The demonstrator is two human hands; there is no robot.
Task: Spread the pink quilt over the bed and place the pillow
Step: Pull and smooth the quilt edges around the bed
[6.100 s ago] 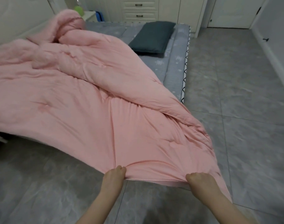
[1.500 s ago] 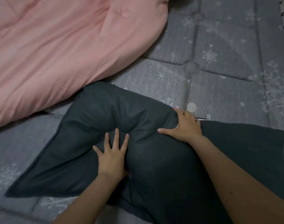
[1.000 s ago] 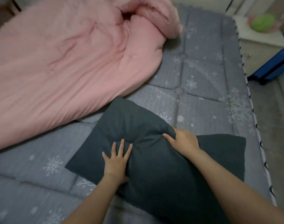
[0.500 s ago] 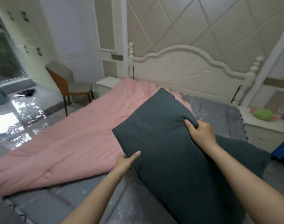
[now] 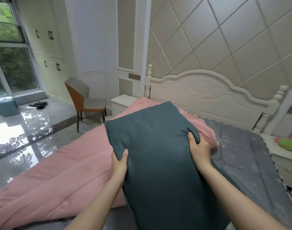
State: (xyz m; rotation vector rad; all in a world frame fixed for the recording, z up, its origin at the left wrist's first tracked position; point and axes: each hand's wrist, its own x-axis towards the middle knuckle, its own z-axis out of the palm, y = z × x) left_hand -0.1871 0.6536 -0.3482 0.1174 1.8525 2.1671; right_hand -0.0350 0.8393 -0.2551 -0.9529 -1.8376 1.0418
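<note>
Both hands clutched the dark pillow [image 5: 158,163] at mid-frame, the left hand [image 5: 119,163] on its left edge, the right hand [image 5: 199,147] on its right. Its long axis pointed up-frame toward the headboard [image 5: 208,95], over the pink quilt [image 5: 59,176].

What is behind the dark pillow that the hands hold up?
Behind the pillow lie the pink quilt and the headboard. The quilt's part behind it is covered.

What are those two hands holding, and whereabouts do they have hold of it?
The dark pillow, lifted above the bed. The left hand grips its left edge, the right hand its right edge; fingers curl behind, thumbs in front.
</note>
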